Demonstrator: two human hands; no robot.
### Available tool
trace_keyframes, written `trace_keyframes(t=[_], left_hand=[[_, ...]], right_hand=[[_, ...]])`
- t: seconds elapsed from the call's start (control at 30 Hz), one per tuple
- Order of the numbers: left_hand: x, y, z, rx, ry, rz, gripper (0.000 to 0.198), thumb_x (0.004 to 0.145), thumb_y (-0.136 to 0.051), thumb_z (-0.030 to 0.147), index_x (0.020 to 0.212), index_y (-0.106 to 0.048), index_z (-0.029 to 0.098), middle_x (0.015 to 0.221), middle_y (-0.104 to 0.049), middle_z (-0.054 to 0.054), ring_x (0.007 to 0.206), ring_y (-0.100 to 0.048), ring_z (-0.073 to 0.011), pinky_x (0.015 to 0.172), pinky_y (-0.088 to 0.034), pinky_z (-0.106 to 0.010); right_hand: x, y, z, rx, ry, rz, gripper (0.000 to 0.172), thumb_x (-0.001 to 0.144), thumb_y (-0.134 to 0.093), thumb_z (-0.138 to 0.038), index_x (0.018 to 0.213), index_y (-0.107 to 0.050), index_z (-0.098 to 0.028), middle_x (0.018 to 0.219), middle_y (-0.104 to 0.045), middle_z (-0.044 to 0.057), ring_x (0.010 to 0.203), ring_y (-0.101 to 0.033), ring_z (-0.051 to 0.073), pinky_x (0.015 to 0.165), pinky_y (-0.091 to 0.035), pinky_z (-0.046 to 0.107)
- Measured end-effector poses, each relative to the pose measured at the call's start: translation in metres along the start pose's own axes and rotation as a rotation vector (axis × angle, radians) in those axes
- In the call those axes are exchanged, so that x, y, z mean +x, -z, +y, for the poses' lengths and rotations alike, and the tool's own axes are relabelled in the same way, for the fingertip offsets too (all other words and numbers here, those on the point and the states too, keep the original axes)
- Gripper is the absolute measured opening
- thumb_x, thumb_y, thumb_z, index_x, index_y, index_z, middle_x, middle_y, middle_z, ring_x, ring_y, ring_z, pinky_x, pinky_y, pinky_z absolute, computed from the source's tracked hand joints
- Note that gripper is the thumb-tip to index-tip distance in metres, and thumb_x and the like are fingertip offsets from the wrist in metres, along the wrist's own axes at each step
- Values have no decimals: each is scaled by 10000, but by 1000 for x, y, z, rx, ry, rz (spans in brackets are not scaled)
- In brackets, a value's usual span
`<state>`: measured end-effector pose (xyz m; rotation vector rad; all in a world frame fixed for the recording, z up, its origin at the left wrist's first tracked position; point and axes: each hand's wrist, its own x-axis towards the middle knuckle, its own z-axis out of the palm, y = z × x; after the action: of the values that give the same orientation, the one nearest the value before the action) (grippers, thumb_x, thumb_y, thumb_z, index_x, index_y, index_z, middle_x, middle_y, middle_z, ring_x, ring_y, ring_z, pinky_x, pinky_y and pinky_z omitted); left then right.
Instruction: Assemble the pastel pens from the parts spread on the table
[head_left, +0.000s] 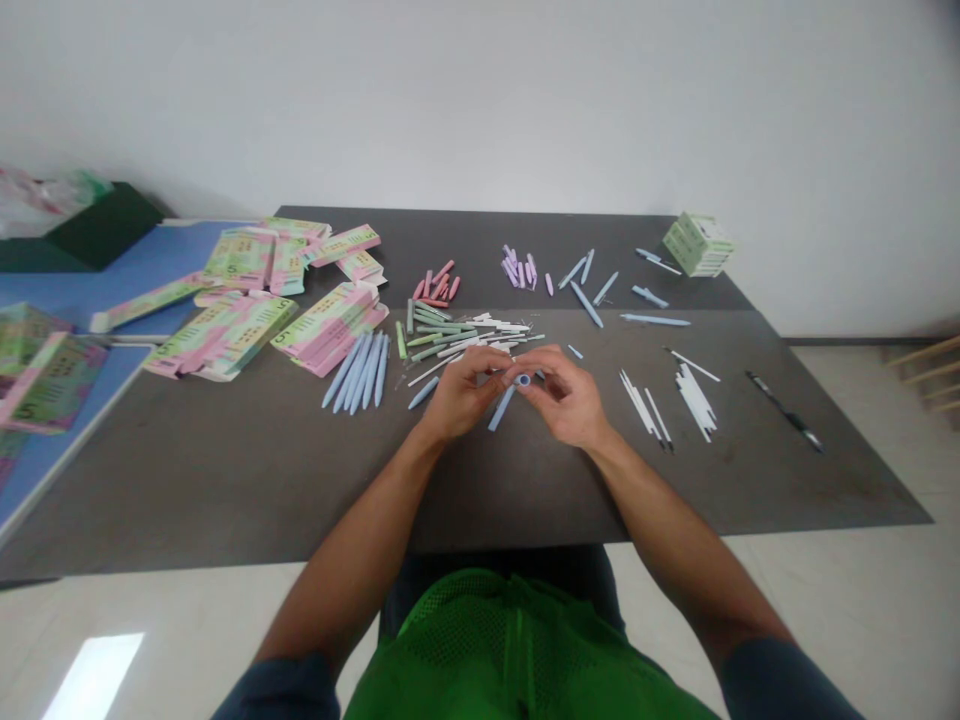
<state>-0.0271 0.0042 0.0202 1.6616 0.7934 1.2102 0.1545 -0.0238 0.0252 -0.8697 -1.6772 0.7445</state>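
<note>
My left hand point(463, 392) and my right hand point(566, 397) meet over the middle of the dark table point(225, 470). Between them they pinch a light blue pen barrel point(504, 403), which slants down toward me, its open end facing up by my right fingertips. My left fingers are curled on a thin white part at the barrel's top; it is too small to name. Just beyond my hands lies a heap of green barrels and white refills point(457, 335).
Blue barrels point(360, 370) lie in a row at left, beside flat pink-green cartons point(247, 325). Red caps point(437, 284), purple caps point(520, 268), blue parts point(600, 290), white refills point(694, 395), a black pen point(784, 410) and a carton stack point(697, 243) are spread about.
</note>
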Motion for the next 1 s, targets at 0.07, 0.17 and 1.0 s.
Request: trace_keyframes(t=[0.07,0.17,1.0], left_hand=[[0,0,0,0,-5,-4,217,829,-753,432,920,-777,236,989,-704,-80,981,-609,-228,963,-442,-382],[0,0,-1,-11,-15,3,202,832,-755,413,917,-775,232,990,-697,-80,979,-608,-223,960,-444,-379],[6,-2,-9,-524,302,228,335,756,-815,322,992,-647,153,754,-656,-1,634,-599,-108,639,-483,-249]], right_hand=[[0,0,-1,6,-9,-6,213,918,-664,-360,1120,-663,-292,1016,-671,63,946,-647,220,880,-558,427],[1,0,-3,18,7,-9,206,921,-663,-341,1121,-663,-289,1004,-675,62,937,-637,215,873,-553,418],[7,-1,11,279,-320,19,343,911,-635,-544,1045,-628,-227,906,-692,34,727,-622,136,719,-538,316]])
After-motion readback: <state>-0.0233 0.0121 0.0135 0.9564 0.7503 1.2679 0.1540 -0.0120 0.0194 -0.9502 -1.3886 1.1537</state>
